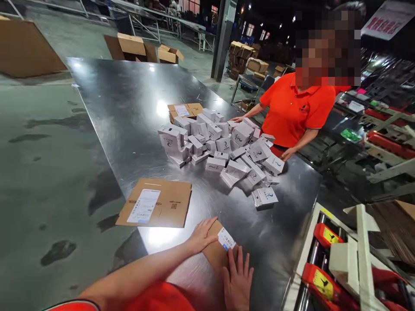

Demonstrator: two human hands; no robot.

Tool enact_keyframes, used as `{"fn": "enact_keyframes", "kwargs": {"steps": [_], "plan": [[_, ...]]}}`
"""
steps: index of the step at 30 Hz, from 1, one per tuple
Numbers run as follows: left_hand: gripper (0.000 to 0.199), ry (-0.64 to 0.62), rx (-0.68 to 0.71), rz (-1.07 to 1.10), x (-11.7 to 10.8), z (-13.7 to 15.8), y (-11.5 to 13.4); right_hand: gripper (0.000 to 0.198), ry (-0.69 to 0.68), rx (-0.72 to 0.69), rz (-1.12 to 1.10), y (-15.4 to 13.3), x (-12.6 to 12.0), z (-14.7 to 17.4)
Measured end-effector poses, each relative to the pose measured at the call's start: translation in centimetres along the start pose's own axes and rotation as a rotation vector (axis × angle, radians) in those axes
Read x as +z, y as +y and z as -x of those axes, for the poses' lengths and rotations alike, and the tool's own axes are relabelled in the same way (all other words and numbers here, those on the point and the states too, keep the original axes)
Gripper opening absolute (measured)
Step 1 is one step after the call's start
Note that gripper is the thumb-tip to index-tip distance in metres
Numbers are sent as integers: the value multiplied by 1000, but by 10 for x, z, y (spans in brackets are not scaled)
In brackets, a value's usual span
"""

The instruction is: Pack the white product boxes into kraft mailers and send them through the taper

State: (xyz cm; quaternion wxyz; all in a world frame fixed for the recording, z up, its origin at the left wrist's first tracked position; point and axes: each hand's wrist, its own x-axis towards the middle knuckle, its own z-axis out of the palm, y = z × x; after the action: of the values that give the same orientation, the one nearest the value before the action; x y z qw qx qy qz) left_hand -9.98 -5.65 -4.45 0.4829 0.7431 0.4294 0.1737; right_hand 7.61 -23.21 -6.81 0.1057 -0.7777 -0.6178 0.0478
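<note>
A brown cardboard carton with a white shipping label is in front of me at the near edge of the metal table. My left hand lies flat along its left side, thumb apart from the stretched fingers. Across from it, my right hand is spread against the carton's right edge, fingertips close to the label. Part of the carton is hidden by my hands. Left of it lies a flattened cardboard box bearing a large white label. Farther out is a heap of small white boxes.
The shiny metal table spans the middle. A stack of folded cardboard sits behind the heap. Across the table stands a co-worker in an orange shirt, hands beside the heap. A red-and-white roller machine is at near right.
</note>
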Motion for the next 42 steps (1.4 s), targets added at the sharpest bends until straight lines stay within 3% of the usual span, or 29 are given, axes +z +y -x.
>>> {"fn": "enact_keyframes", "kwargs": {"steps": [6,11,13,15,20,23,25,27,29,32,35,37,39,42], "plan": [[63,33,-37,-20,4,-4,-2,55,190,-14,-246,5,-4,-3],[62,134,-80,-10,30,-52,31,60,408,299,-365,52,-4,-3],[58,173,-62,-11,53,-84,51,57,472,333,-281,71,8,0],[54,192,-45,-18,84,-118,74,50,520,278,-173,82,22,3],[56,153,-24,-64,188,-196,151,45,517,270,-79,75,46,3],[59,25,-17,-123,249,-230,205,56,510,277,-63,65,48,1],[64,-144,-5,-140,282,-243,238,65,498,322,-60,60,45,-2],[72,-342,5,-133,301,-246,264,70,500,338,-60,58,40,-5],[77,-512,27,-100,304,-236,276,68,525,319,-41,59,36,-8],[73,-600,120,-21,269,-203,258,55,539,285,-10,68,34,-5],[64,-415,302,26,183,-167,192,34,591,287,-28,78,40,-2],[57,-184,274,-75,98,-144,134,34,650,374,-132,75,45,-16],[49,159,-1,-270,-3,-116,79,40,608,386,-359,54,45,-50],[49,581,-364,-363,-147,-60,17,50,279,143,-743,-18,35,-121]]}}
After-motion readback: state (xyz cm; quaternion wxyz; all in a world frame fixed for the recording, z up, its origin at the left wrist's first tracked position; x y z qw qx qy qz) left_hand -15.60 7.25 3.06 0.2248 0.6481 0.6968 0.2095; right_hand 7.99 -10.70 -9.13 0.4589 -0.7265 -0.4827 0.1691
